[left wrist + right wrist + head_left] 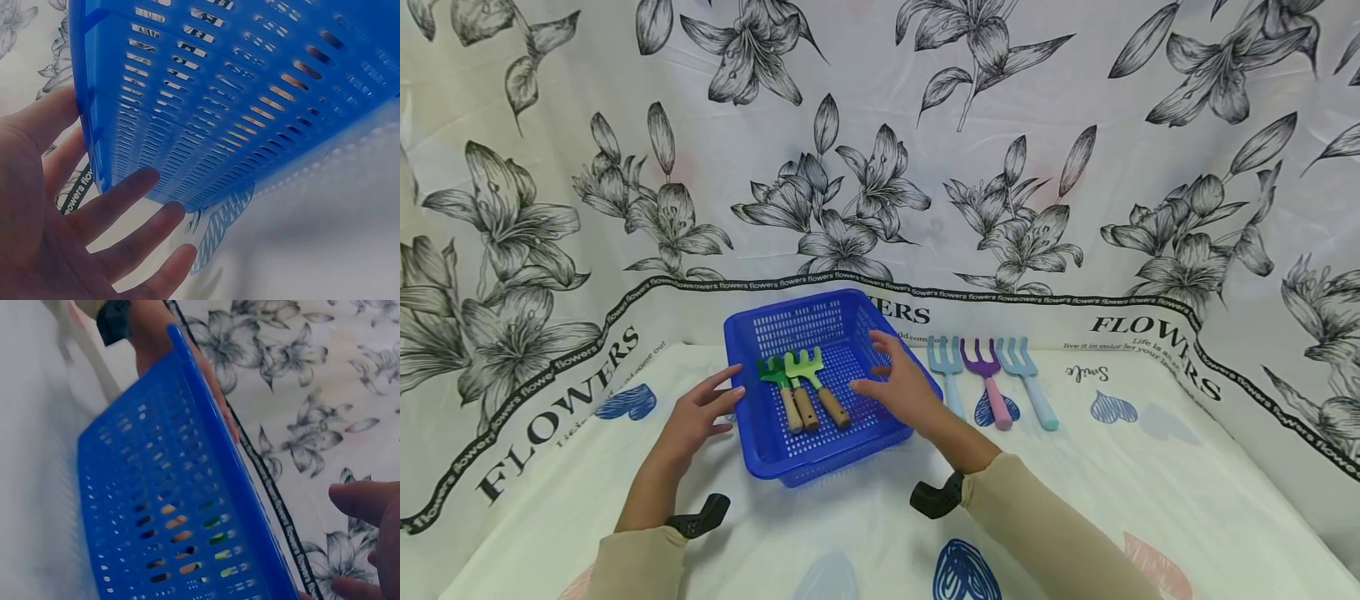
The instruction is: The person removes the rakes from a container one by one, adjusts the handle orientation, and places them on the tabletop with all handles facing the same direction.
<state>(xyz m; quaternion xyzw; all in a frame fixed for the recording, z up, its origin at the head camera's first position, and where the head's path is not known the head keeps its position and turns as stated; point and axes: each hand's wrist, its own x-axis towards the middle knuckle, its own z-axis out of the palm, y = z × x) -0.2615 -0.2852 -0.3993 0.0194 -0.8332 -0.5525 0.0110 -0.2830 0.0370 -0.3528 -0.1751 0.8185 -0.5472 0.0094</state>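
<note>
A blue plastic basket [850,446] with slotted walls holds three small garden forks with wooden handles: a dark green fork [773,372], a light green fork [805,408] and a yellow-green fork [831,404]. At its left side is my left hand [694,417], fingers extended and spread. In the left wrist view the thumb [62,112] lies at the rim and the other fingers reach along the outer wall. My right hand [904,385] overlaps the basket's right rim in the head view, its fingers loosely bent and apart, holding nothing.
Right of the basket lie a light blue fork [951,375], a purple fork with a pink handle [992,387] and another light blue fork [1033,392], side by side. A heart-patterned white cloth [1075,500] covers the table. Behind stands a flower-printed curtain [880,83].
</note>
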